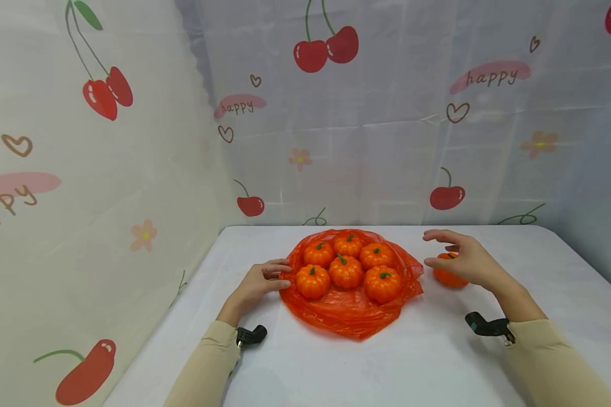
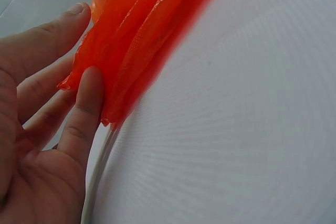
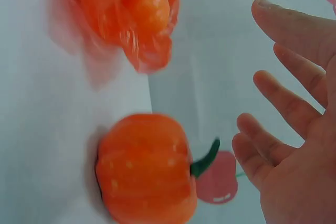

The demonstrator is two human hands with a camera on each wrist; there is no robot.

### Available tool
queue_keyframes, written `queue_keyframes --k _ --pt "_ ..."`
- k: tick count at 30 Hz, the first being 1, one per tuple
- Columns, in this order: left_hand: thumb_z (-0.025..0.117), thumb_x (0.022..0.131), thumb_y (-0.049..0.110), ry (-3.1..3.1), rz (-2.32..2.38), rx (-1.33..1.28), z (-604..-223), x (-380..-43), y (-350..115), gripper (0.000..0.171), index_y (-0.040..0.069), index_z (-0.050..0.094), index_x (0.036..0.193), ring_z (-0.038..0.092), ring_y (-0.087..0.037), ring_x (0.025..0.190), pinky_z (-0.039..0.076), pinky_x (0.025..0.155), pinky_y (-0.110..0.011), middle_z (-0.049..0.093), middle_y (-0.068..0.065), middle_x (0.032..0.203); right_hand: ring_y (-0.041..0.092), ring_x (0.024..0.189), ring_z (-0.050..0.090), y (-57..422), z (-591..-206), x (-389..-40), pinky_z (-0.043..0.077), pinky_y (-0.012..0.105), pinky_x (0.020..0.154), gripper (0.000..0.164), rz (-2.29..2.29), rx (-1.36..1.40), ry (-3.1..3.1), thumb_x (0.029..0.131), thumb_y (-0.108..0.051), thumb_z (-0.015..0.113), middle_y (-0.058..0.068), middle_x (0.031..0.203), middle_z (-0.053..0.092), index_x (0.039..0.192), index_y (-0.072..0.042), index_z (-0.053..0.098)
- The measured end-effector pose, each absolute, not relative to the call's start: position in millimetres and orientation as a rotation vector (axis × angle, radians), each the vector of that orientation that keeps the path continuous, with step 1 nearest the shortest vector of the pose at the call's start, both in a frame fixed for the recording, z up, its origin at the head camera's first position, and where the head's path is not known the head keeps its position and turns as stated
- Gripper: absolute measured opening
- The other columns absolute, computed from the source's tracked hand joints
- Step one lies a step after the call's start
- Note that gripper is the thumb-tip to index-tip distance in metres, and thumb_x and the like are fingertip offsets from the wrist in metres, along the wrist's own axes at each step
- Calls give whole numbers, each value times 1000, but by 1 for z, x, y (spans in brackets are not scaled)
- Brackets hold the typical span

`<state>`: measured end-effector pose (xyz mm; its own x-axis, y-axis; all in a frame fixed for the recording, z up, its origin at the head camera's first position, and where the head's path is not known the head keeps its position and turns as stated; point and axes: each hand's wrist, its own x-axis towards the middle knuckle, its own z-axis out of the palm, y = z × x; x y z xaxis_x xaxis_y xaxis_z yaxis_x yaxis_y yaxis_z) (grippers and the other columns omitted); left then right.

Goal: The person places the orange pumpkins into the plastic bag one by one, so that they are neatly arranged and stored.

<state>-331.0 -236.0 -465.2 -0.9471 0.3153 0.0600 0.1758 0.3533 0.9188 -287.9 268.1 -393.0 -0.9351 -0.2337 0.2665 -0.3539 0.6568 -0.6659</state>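
A red plastic bag (image 1: 351, 322) lies spread open, with several small orange toy pumpkins (image 1: 346, 274) with green stems inside it. My left hand (image 1: 257, 282) is at the bag's left edge. In the left wrist view, its fingers touch the crinkled bag edge (image 2: 126, 61) loosely, thumb apart from them. Over on the right, a single pumpkin (image 1: 450, 278) rests on the table outside the bag. My right hand (image 1: 463, 260) hovers over that pumpkin, fingers spread and holding nothing. The right wrist view shows the lone pumpkin (image 3: 147, 171) apart from the fingers.
A white table (image 1: 366, 373) carries everything. Behind it and on the left hang pale sheets (image 1: 377, 147) printed with cherries, hearts and flowers. Dark wrist devices (image 1: 489, 326) stick out from both sleeves.
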Motion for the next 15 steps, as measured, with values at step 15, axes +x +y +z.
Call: queue_keyframes --k 15 --pt "83 87 21 2473 1664 464 -465 -331 -236 36 16 77 122 50 -31 142 52 109 -41 57 0 151 55 141 32 311 -422 -300 40 71 109 72 1268 385 -2825 89 -29 81 27 154 43 150 -8 48"
